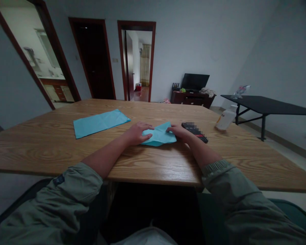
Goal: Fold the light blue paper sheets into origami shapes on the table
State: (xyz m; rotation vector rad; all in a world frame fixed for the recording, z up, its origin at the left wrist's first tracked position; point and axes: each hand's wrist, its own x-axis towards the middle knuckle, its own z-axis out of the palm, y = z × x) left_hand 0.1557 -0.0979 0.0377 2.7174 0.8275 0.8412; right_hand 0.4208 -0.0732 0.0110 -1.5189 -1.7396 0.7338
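A small light-blue folded sheet [159, 134], thin and creased like cloth or paper, lies slightly raised on the wooden table in front of me. My left hand [139, 133] holds its left end, fingers over the top and thumb along the near side. At the right end, my right hand [180, 132] grips the sheet with the thumb on top; its other fingers are mostly hidden. Farther left, a larger light-blue sheet [100, 123] rests flat in a long folded strip, touched by neither hand.
A dark phone [195, 132] lies just beyond my right hand. Right of it stands a white bottle [225, 118] on the wooden table [153, 166]. Past the right edge is a black table [272, 103]. A TV [195, 82] on a cabinet and doorways line the far wall.
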